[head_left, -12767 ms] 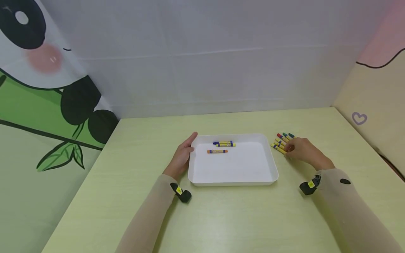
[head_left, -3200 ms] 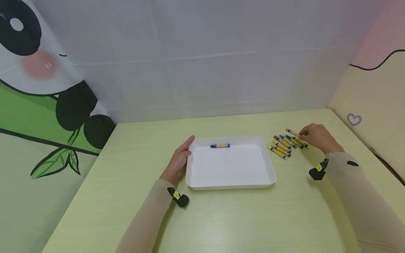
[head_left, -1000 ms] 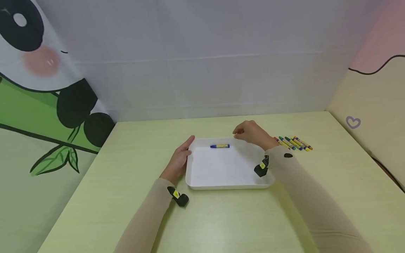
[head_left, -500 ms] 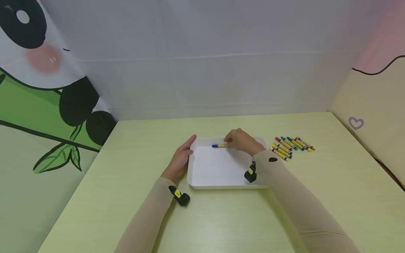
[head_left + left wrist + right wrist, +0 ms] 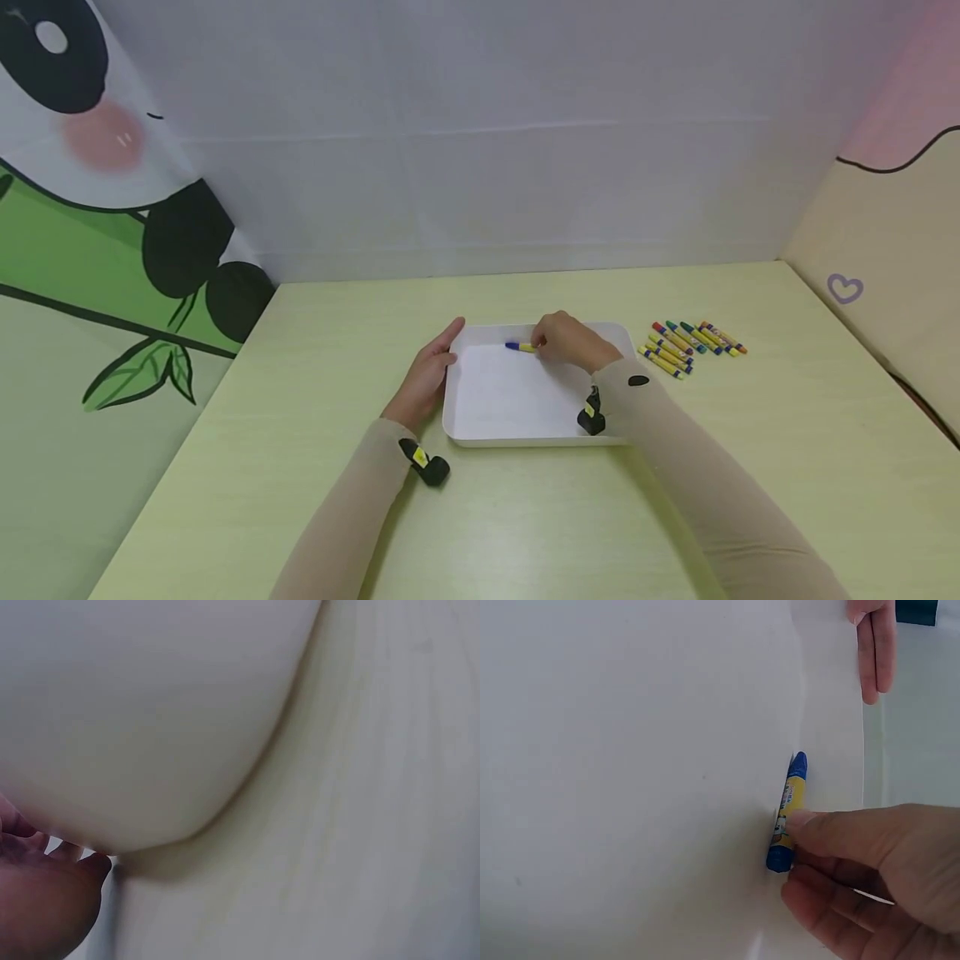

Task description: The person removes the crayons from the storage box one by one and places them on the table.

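A single blue crayon with a yellow wrapper lies near the back wall inside the white tray. My right hand reaches over the tray and pinches this crayon, its thumb on the wrapper in the right wrist view, where the crayon shows from tip to blunt end. At the tray's left side my left hand grips the rim, with the thumb over the edge and fingers outside. In the left wrist view only part of the left hand appears beside the tray's underside.
Several crayons with red, green, orange and blue ends lie in a loose group on the table, right of the tray. A grey-white wall stands behind, with printed panels at both sides.
Compared with the earliest frame, the orange and yellow crayons are out of the tray and the right-hand group is larger. My right hand has moved left from there and now pinches the blue crayon.
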The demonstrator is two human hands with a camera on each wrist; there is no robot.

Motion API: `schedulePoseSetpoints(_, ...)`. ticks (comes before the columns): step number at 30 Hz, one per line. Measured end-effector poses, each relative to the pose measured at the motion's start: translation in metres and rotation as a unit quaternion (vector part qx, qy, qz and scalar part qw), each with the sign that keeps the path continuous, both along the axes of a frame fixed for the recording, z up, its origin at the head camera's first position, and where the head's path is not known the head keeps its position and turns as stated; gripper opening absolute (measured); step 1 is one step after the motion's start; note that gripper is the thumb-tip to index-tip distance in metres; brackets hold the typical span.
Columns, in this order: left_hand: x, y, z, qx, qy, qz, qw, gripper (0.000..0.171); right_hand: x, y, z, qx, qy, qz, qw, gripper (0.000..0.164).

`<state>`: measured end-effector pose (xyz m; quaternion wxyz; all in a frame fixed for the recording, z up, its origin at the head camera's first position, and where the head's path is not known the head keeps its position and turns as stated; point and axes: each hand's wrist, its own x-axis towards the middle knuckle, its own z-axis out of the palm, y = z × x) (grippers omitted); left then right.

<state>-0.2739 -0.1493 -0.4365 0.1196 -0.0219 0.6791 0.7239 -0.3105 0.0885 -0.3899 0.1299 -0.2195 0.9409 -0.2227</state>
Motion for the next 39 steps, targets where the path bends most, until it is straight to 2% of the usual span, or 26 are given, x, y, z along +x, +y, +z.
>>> schedulePoseSetpoints(6, -0.002, 0.001, -0.001, -0.007, -0.003, 0.006, 1.0, 0.062, 0.001, -0.001, -0.002, 0.013, 0.022, 0.013, 1.0, 0.01)
schedulePoseSetpoints(12, -0.001, 0.001, 0.0, -0.01, -0.005, 0.006, 0.9999, 0.061, -0.001, 0.0, -0.004, 0.027, 0.011, 0.011, 1.0, 0.008)
schedulePoseSetpoints(14, 0.001, 0.001, 0.004, -0.006, -0.007, 0.001, 1.0, 0.061, -0.001, 0.001, -0.003, 0.03, 0.003, 0.009, 0.999, 0.008)
schedulePoseSetpoints(20, 0.001, 0.002, 0.004, -0.014, -0.005, 0.004, 0.9999, 0.062, 0.001, 0.01, 0.012, 0.008, -0.014, 0.011, 1.0, 0.009)
schedulePoseSetpoints(21, 0.0, 0.002, 0.001, -0.015, -0.003, 0.006, 0.9999, 0.062, 0.001, 0.012, 0.016, 0.001, -0.011, 0.013, 1.0, 0.01)
schedulePoseSetpoints(27, -0.001, 0.002, 0.001, -0.024, -0.004, 0.01, 0.9997, 0.062, 0.001, 0.028, 0.032, -0.025, 0.007, 0.016, 1.0, 0.014)
schedulePoseSetpoints(34, -0.002, 0.0, 0.0, -0.01, -0.002, 0.004, 0.9999, 0.062, 0.004, 0.053, 0.048, -0.016, 0.028, 0.0, 0.999, 0.015)
schedulePoseSetpoints(39, -0.002, -0.001, 0.0, -0.01, 0.001, 0.001, 1.0, 0.062, 0.006, 0.076, 0.055, -0.003, 0.025, -0.025, 0.999, 0.017)
